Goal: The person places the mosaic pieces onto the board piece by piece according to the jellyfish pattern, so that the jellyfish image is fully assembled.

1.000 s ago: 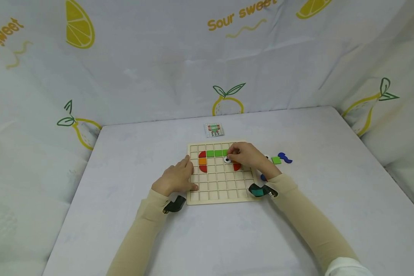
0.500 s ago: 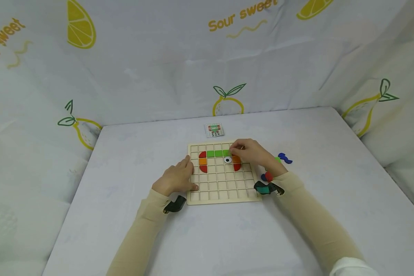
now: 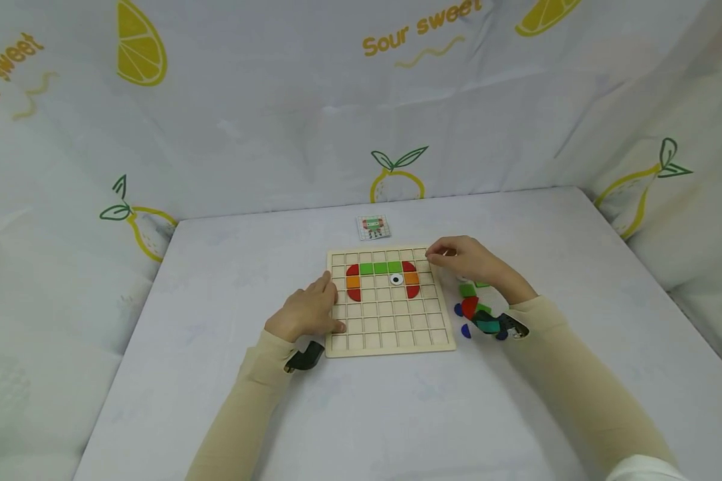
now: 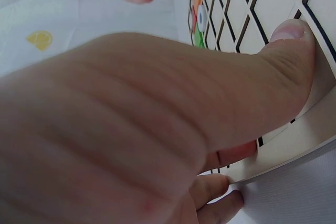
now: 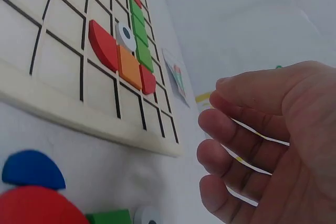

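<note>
The fingers (image 5: 216, 124) of the right hand (image 3: 472, 259) are loosely bent, the thumb close to the index finger, and nothing is seen to be held between them; they are poised off the surface near the far right corner of the grid board (image 3: 391, 337). By the left hand (image 3: 303, 310), nothing is gripped: its fingers are spread along the board's left edge, and its thumb (image 4: 289, 61) is laid on the grid, so the board appears to be steadied.

On the board, three green squares (image 3: 380, 268) are set in a row. At each end, an orange square (image 3: 353, 281) is flanked above and below by red pieces (image 3: 353, 294). One eye disc (image 3: 396, 279) is placed under the rightmost green square.

The laying of pieces is judged to be partly done, this being a pause between two placements; for the next move, a loose piece would need to be pinched up.

Beside the board's right edge are scattered loose green (image 3: 467, 290), red (image 3: 469, 306) and blue pieces (image 5: 34, 170), and another eye disc (image 5: 144, 216), partly cut off. Beyond the board, a printed card (image 3: 373, 227) is laid.
</note>
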Motion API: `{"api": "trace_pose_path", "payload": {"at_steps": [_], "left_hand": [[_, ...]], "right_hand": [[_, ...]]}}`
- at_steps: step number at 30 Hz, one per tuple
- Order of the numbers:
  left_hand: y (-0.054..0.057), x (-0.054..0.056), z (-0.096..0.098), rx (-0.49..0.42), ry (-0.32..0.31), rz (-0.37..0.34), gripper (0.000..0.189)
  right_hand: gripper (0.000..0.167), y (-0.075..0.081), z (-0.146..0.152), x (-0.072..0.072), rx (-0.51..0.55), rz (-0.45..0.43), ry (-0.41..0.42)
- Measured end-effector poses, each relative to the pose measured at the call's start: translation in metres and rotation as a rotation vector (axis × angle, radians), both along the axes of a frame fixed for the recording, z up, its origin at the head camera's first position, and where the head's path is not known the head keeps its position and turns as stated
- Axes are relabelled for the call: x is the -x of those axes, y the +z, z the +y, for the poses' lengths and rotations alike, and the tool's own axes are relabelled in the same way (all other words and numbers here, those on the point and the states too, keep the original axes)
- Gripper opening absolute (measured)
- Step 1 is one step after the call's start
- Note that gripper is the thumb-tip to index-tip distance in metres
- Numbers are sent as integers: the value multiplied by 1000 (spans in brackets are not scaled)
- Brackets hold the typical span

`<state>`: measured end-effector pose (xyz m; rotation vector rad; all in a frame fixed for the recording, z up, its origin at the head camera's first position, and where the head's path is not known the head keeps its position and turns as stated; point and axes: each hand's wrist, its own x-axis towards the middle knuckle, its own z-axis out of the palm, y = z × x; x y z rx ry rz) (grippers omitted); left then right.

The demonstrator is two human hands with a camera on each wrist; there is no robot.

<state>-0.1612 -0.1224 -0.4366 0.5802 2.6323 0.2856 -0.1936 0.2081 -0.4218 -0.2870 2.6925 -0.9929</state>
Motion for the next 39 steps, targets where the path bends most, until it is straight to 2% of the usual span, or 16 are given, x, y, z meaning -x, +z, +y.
{"api": "trace_pose_path", "payload": {"at_steps": [10,19,27,33,39], "left_hand": [[0,-1,-1,-1,16,-13,46],[-2,-2,-1,-7,7,-4,47],[-1,-1,0,-7,-2,3,47],[0,-1,0,8,-9,10,48],[0,-1,1,1,-13,11,48]], "right_hand": [[33,-4,25,-2,-102,-42,-14],[30,-11,29,-7,-276,-26,15],[36,-11,28,-15,-432,-2,15],[35,-11,28,-16,-470,26,19],[35,-12,25,-14,-470,66,-10]]}}
